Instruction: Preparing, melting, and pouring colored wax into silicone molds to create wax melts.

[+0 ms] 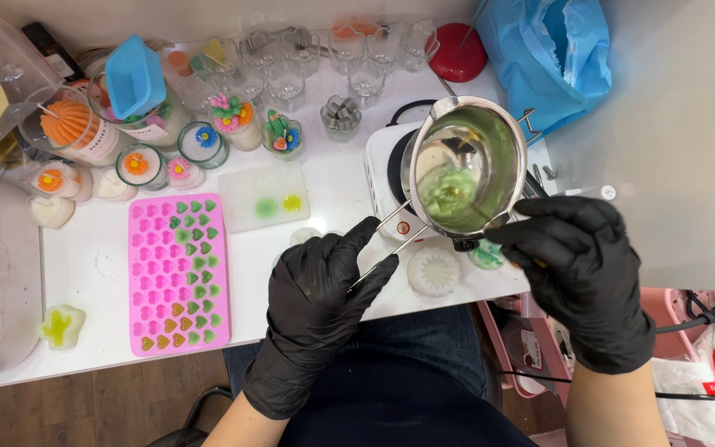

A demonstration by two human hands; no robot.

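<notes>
Left hand point(318, 291): black glove, fingers pinched on thin metal tweezers point(384, 237); tips point up and right toward the pot.
Right hand point(583, 263): black glove, closed round the pot's handle at its near side; the handle itself is hidden under the fingers.
Pot point(467, 163): small steel pouring pot, held tilted over the hotplate, mouth toward the camera; pale green wax point(448, 192) pooled in its lower part.
Hotplate point(384, 161): white body, dark round plate, mostly covered by the pot; sits at the right end of the table.
Table point(93, 257): white top, crowded along the far edge.
Pink mould point(178, 273): flat heart tray left of the left hand; some cavities filled green, a few amber near the bottom.
Clear mould point(263, 196): translucent slab just above the pink mould's right corner, two green spots in it.
Round moulds point(434, 270): two clear fluted pieces at the near table edge, between the hands and under the pot; the right one shows green.
Candles point(233, 116): glass jars with flower tops, in a row behind the moulds; an orange ribbed one at far left.
Glasses point(291, 62): empty, clustered at the back.
Blue bag point(552, 50): far right corner, beside a red lid.
Star piece point(61, 324): pale yellow-green, lower left, well apart from both hands.
</notes>
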